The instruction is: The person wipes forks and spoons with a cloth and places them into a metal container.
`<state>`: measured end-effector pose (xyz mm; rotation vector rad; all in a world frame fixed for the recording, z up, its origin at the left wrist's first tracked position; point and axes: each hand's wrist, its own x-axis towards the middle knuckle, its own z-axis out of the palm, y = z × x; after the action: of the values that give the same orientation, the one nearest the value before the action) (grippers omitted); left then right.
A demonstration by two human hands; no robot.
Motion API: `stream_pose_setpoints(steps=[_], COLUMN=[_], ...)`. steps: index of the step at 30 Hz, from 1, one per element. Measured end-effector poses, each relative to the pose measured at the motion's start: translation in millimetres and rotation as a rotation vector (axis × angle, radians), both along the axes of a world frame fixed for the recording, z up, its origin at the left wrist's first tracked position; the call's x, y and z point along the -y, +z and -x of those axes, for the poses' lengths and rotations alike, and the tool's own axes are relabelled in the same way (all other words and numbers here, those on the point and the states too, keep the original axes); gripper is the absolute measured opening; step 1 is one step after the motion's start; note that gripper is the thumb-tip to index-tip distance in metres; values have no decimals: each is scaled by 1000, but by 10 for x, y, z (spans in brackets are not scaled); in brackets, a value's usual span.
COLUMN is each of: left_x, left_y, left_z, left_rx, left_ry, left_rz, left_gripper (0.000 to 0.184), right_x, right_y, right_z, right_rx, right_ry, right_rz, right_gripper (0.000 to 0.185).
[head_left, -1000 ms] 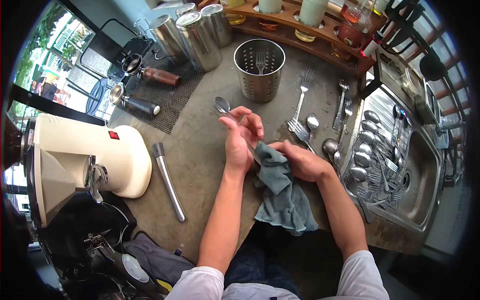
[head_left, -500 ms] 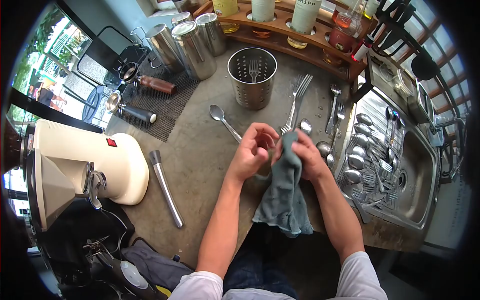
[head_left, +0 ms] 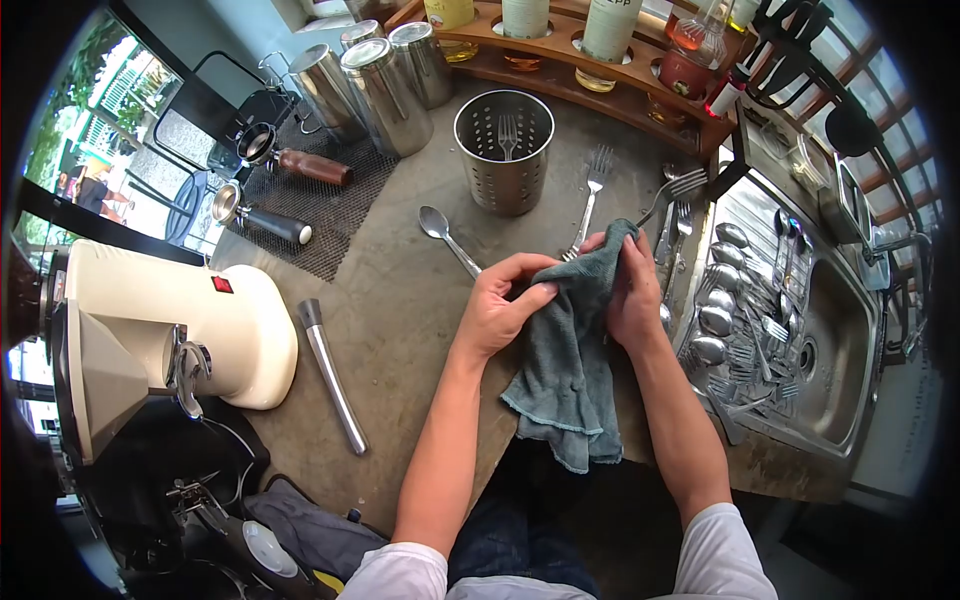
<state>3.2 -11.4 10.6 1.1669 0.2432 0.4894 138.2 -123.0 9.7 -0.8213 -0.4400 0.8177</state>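
Note:
My left hand [head_left: 503,308] pinches a grey-green cloth [head_left: 575,370], thumb and fingers closed on its upper edge. My right hand [head_left: 634,295] grips the same cloth around a fork [head_left: 680,190], whose tines stick out to the upper right while the handle is hidden in the folds. Another fork [head_left: 592,195] lies on the counter just beyond my hands. A spoon [head_left: 436,224] rests to their left, its handle end close to my left fingers. Farther back stands a perforated metal cutlery holder [head_left: 505,185] with a fork [head_left: 508,135] inside.
At right, a steel sink [head_left: 850,390] with a drainboard carries many spoons and forks [head_left: 750,330]. A cream machine [head_left: 240,320] and a metal muddler [head_left: 333,380] are on the left. Metal cups [head_left: 385,100], portafilters [head_left: 310,167] and a wooden bottle rack [head_left: 640,75] stand behind.
The fork in the cloth has swung from pointing away to pointing right. My right hand has turned and shifted slightly right; my left hand has closed on the cloth, which is now spread wider.

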Motion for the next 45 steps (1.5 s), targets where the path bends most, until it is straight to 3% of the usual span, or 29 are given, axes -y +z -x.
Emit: stream_pose_setpoints(steps=[6,10,14,17,22,25,26,28,33,37,45], left_x=[-58,-90,-123,-145,-157,-181,-166,-90,-38,28,2], left_y=[-90,-69,-75,-69,-22,-89,-95,-109,-130,-50,-73], left_z=[13,-4,62,92,136,179,169,101,10,-12,-2], left_rx=[36,208,208,196,233,200,198,230,100,-9,-53], left_ry=[87,202,311,341,265,48,46,-47,-150,-129,-118], left_rz=[23,8,148,484,638,728,727,461,114,44,125], left_gripper=[12,12,16,20,25,28,28,31,36,32,23], right_x=[34,46,78,108,94,63,63,60,50,75,128], right_y=[-80,28,-10,-100,-48,-23,-34,-51,-3,-27,18], right_z=[-78,-109,-200,-267,-203,-70,-42,-1,32,14,-92], right_rx=[-176,-183,-74,-70,-51,15,69,175,273,388,196], right_ry=[41,43,-57,-43,11,37,86,181,106,86,-113], right_rz=[-146,-167,-112,-168,-117,-38,14,117,118,223,163], right_gripper=[24,26,27,27,21,20,20,20,20,21,27])
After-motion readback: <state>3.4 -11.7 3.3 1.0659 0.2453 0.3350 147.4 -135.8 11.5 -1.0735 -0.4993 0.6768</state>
